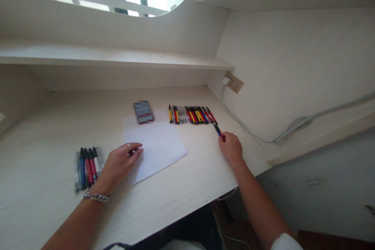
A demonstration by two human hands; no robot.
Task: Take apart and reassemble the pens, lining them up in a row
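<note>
My right hand (231, 148) is closed around pens (218, 130) with black tips; blue and a bit of red show, and their lower parts are hidden by the fingers. Just beyond it lies a row of pens (193, 115), side by side, in yellow, red, blue, black and clear. My left hand (124, 160), with a ring and a chain bracelet, rests over the left edge of a white paper sheet (158, 148). Its fingers are loosely curled, a small gap before the thumb, nothing visible between them. Several thicker pens (88, 166) lie left of that wrist, partly covered by it.
A blurred-out small stack (143, 111) sits at the paper's top edge. A shelf (117, 56) spans the back above the desk (43, 125). At right, a white plug in a wall socket (234, 82) feeds a cable (249, 133) running along the side panel.
</note>
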